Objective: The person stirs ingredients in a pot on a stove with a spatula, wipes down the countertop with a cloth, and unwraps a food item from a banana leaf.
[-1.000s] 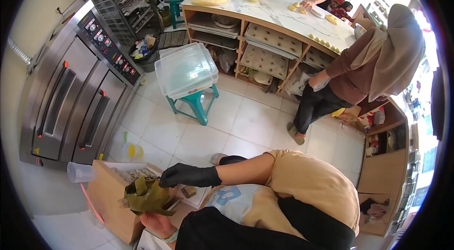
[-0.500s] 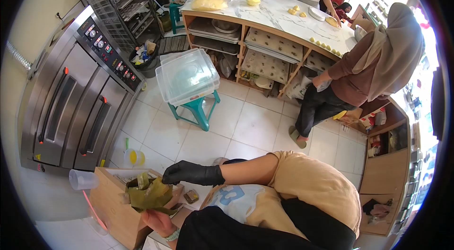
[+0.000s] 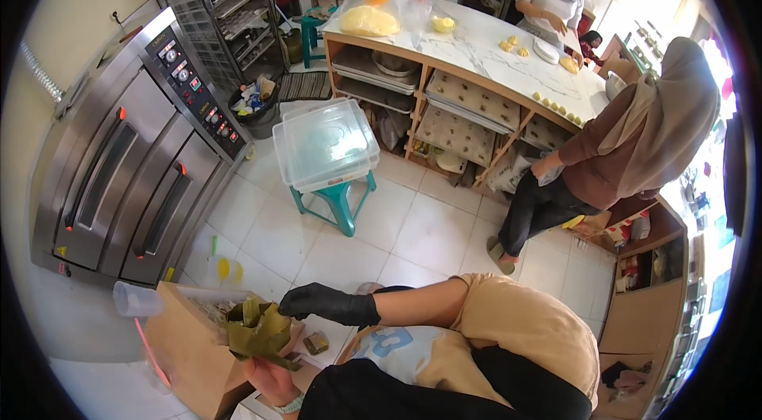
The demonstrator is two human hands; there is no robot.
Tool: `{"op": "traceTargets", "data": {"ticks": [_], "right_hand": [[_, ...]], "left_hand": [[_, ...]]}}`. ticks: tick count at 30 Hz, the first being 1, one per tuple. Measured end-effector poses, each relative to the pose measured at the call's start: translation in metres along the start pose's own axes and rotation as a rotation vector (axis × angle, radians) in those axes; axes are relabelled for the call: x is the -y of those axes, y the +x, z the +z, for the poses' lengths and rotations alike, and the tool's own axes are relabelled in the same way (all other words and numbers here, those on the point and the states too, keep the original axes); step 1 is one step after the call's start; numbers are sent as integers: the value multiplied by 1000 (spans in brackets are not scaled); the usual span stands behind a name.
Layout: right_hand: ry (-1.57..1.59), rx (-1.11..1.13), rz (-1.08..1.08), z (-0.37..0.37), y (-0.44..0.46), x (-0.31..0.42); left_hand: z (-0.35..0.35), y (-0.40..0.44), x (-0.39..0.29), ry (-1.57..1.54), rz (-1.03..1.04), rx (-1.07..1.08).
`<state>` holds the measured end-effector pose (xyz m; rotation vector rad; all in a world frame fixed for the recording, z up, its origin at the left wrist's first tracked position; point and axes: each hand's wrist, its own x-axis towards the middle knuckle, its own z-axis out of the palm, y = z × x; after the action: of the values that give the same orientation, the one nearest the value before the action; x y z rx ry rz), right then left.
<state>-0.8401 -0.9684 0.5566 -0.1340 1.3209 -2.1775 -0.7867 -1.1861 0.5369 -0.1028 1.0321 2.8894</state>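
Observation:
My bare left hand [image 3: 270, 379], with a pale band at the wrist, grips a folded green banana leaf [image 3: 258, 331] from below. The leaf stands up in overlapping folds, and its inside is hidden from here. My right hand [image 3: 329, 305], in a black glove, comes in from the right; its closed fingertips meet the leaf's upper right edge. Just below the glove lies a small dark, wrapped-looking piece [image 3: 316, 342]. Under the leaf and beside my left hand is a light wooden box [image 3: 178, 333], its contents mostly covered.
Plastic tubs [image 3: 325, 146] sit on a green stool [image 3: 337, 202]. A steel oven [image 3: 119, 166] stands at left. Beyond is a marble-topped counter [image 3: 476, 39] with dough; people work around it. A clear cup [image 3: 136, 298] and a jug with yellow contents [image 3: 225, 269] are near the box.
The whole view has shifted slightly. My hands keep hold of the leaf, which looks a little more upright. Across the counter, one person's hands have moved on the plastic bag.

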Motion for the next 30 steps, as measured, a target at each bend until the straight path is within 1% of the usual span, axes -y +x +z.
{"op": "traceTargets", "data": {"ticks": [4, 6, 9, 12, 18, 24, 28, 30], "right_hand": [[8, -43, 33, 1, -1, -2], [37, -18, 36, 0, -1, -6], [60, 6, 38, 2, -3, -9], [66, 6, 27, 4, -6, -8], [66, -22, 37, 8, -11, -12], [81, -69, -9, 10, -22, -4], [84, -112, -13, 10, -24, -4], [80, -89, 6, 6, -22, -11]], "left_hand": [[14, -1, 2, -101, -12, 42], [11, -1, 3, -126, -4, 40], [3, -5, 3, -87, 30, -16], [-2, -10, 1, -60, -1, -48], [7, -20, 1, 25, 47, -114], [17, -15, -2, -69, -29, 3], [17, -14, 0, -23, -40, 1], [17, -14, 2, -34, -45, -3]]}}
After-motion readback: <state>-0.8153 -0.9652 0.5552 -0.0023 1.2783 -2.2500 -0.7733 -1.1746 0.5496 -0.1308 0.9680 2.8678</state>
